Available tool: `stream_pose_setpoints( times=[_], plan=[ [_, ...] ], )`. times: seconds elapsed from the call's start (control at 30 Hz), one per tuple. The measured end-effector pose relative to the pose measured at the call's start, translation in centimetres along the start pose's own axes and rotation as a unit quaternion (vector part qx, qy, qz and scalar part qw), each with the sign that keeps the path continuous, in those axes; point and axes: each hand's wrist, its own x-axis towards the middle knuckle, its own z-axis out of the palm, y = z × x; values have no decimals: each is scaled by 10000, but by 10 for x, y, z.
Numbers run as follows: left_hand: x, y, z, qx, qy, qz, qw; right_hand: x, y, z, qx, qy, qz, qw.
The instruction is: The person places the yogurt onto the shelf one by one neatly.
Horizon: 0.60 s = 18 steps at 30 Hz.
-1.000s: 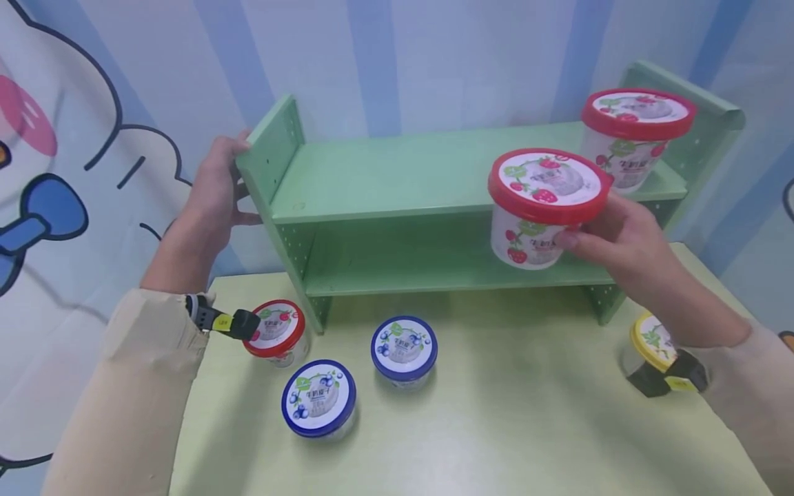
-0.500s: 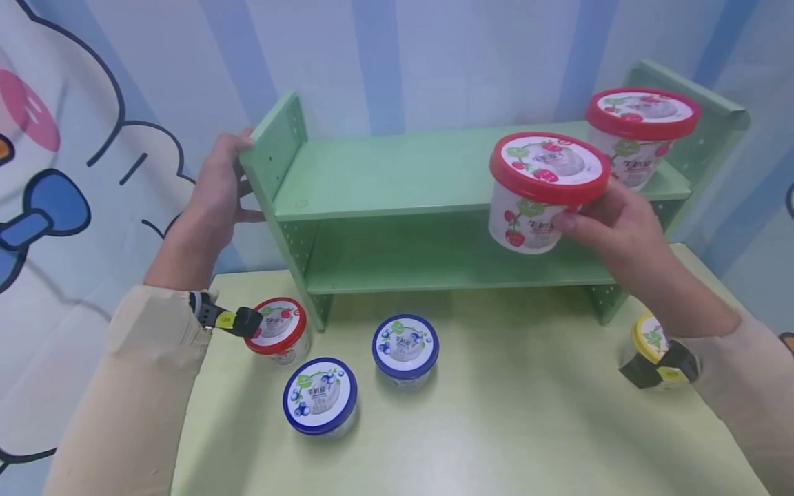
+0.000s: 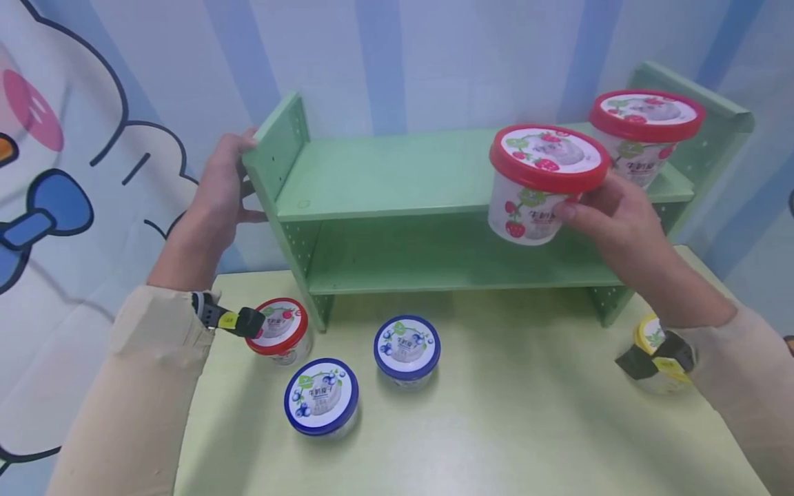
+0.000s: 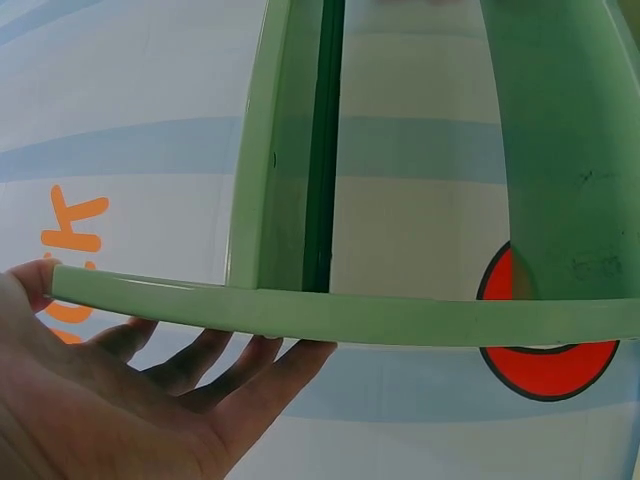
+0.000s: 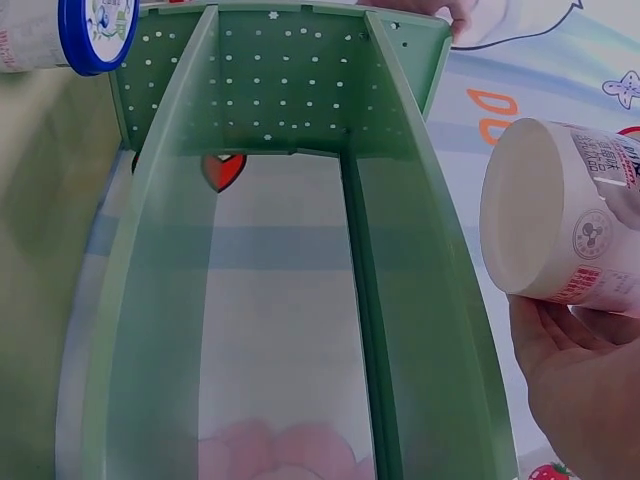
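"Seeing any risk?"

"Yes. The right hand [image 3: 626, 231] has its thumb and fingers curled round the raised tub [image 3: 524, 213], near the top of the green shelf [image 3: 397, 172]. The standing tub [image 3: 642, 158] is close behind, so a sideways swing could knock it."

"And the left hand [image 3: 218, 189]?"

"Gripping the side panel [image 3: 282, 151], thumb at its edge. If that hold slackens, a bump might shift everything."
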Motion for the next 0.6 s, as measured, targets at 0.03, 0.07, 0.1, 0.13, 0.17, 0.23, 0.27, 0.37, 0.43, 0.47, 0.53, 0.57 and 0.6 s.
stream_pose_setpoints(
  times=[0.03, 0.07, 0.1, 0.13, 0.17, 0.23, 0.27, 0.37, 0.43, 0.47, 0.53, 0.57, 0.6],
  plan=[
    [0, 0, 0, 7, -4, 17, 10000, 1, 0, 0, -27, 10, 3, 10000],
    [0, 0, 0, 0, -10, 23, 10000, 2, -1, 1, -11, 12, 6, 10000],
    [0, 0, 0, 0, -17, 26, 10000, 3, -1, 1, -64, 22, 11, 10000],
    [0, -1, 0, 5, -22, 29, 10000, 4, -1, 2, -152, 38, 32, 9999],
    [0, -1, 0, -1, -21, 35, 10000, 4, -2, 2, -249, 55, 42, 9997],
    [0, -1, 0, -25, -12, 27, 10000, 5, -2, 2, -441, 78, 55, 9990],
    [0, -1, 1, -61, -7, 21, 10000, 6, -2, 2, -507, 87, 53, 9987],
    [-1, -1, 1, -82, -6, 39, 10000, 6, -2, 2, -418, 83, 16, 9991],
    [-1, -2, 2, -36, -21, 50, 10000, 7, -1, 2, -223, 67, -14, 9997],
    [-2, -2, 1, -7, -24, 56, 10000, 8, -1, 2, -146, 62, -24, 9999],
    [-2, -1, 1, 63, -32, 81, 9999, 9, -1, 1, -50, 46, -32, 10000],
    [-2, -1, 1, 86, -35, 94, 9999, 10, -2, 1, -66, 54, -20, 10000],
    [-2, -1, 1, 90, -33, 102, 9999, 11, -2, 2, -131, 71, -5, 9999]
  ],
)
